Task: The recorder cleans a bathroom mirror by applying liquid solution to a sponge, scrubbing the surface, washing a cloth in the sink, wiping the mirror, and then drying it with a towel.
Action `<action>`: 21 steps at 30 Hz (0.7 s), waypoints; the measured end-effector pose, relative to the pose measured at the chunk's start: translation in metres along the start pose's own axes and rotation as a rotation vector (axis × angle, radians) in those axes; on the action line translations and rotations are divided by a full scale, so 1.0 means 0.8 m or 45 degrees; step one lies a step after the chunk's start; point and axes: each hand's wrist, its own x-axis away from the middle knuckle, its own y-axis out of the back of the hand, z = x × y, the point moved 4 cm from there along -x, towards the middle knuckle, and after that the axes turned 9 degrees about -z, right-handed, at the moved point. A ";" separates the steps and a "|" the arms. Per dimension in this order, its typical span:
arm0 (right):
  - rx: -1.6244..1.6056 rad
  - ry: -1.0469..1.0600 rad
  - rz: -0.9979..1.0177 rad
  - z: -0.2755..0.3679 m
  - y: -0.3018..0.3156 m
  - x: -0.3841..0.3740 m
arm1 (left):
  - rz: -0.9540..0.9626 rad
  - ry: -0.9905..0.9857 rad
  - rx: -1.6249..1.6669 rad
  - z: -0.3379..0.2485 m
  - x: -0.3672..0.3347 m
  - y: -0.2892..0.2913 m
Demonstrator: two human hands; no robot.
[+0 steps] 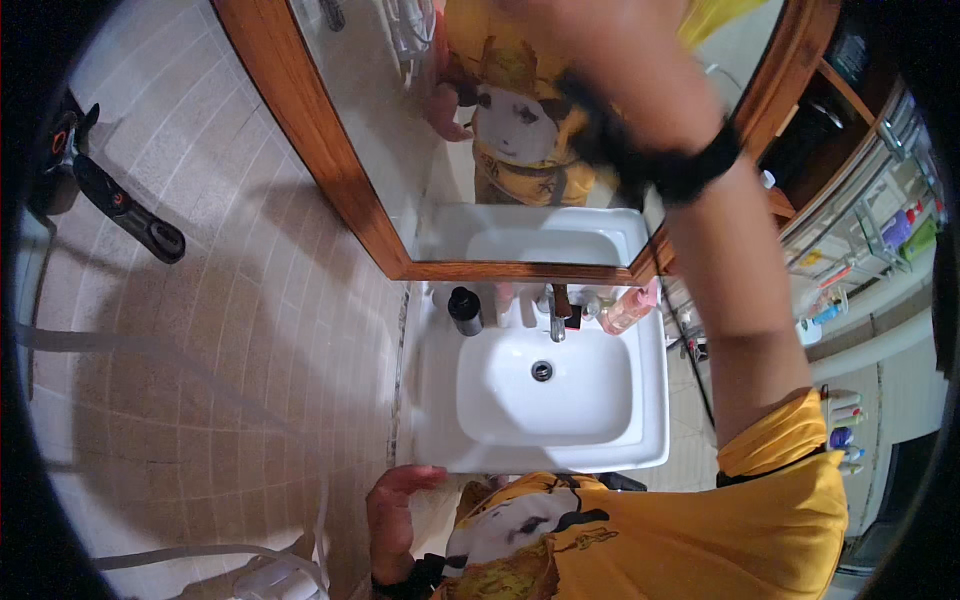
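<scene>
My left hand [397, 495] is at the near left corner of the white sink [430, 440], its visible fingers stretched toward the rim and holding nothing that I can see. My right arm rises across the mirror [365, 80], with a black band round its wrist. My right hand [630, 50] is smeared by motion at the top edge, its fingers out of sight. At the back of the sink stand a metal tap [557, 315], a dark bottle [464, 310] and a pink pump bottle [628, 310].
A wood frame [340, 160] surrounds the mirror above the sink. On the left, a black-handled device [130, 210] hangs by the tiled wall [200, 330]. Wire shelves [880, 235] with bottles and an open wooden cabinet [835, 120] are at the right. A pale hose [190, 553] runs lower left.
</scene>
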 end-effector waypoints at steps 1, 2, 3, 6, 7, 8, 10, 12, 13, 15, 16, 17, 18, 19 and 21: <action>-0.465 -0.279 0.705 0.030 0.015 0.030 | 0.043 0.007 -0.023 0.004 0.000 0.002; -0.316 0.064 0.160 0.061 0.030 0.077 | 0.113 0.014 -0.046 0.004 0.001 -0.004; -0.397 0.149 0.379 0.095 0.040 0.126 | 0.096 0.009 -0.043 -0.003 0.002 -0.007; -0.470 0.733 0.926 0.103 0.090 0.370 | 0.277 -0.118 -0.053 -0.035 0.000 -0.042; -0.316 0.819 0.763 0.088 0.098 0.424 | 0.241 -0.091 -0.049 -0.031 0.005 -0.039; -0.395 0.859 0.988 0.073 0.122 0.474 | 0.192 -0.073 -0.044 -0.030 0.009 -0.034; -0.925 -0.170 1.620 0.050 0.121 0.447 | 0.134 -0.156 -0.136 -0.026 0.021 -0.010; -1.069 -0.219 1.385 0.036 0.129 0.387 | 0.023 -0.143 -0.057 -0.007 0.036 0.012; -0.920 -0.067 1.259 0.049 0.129 0.364 | 0.012 -0.166 -0.042 -0.001 0.030 0.013; -1.035 -0.037 1.089 0.065 0.121 0.322 | 0.026 -0.097 -0.084 0.003 0.030 0.011; -1.043 0.055 1.089 0.083 0.106 0.303 | 0.038 -0.104 -0.085 -0.006 0.027 0.002; -1.039 0.148 1.072 0.098 0.086 0.283 | 0.118 -0.246 -0.147 -0.028 0.023 -0.016; -1.024 0.225 1.048 0.108 0.068 0.261 | 0.200 -0.380 -0.207 -0.049 0.021 -0.031; -0.997 0.288 1.013 0.111 0.051 0.231 | 0.244 -0.404 -0.235 -0.066 0.019 -0.038; -0.918 0.369 0.804 0.105 0.016 0.150 | 0.248 -0.391 -0.199 -0.057 0.010 -0.034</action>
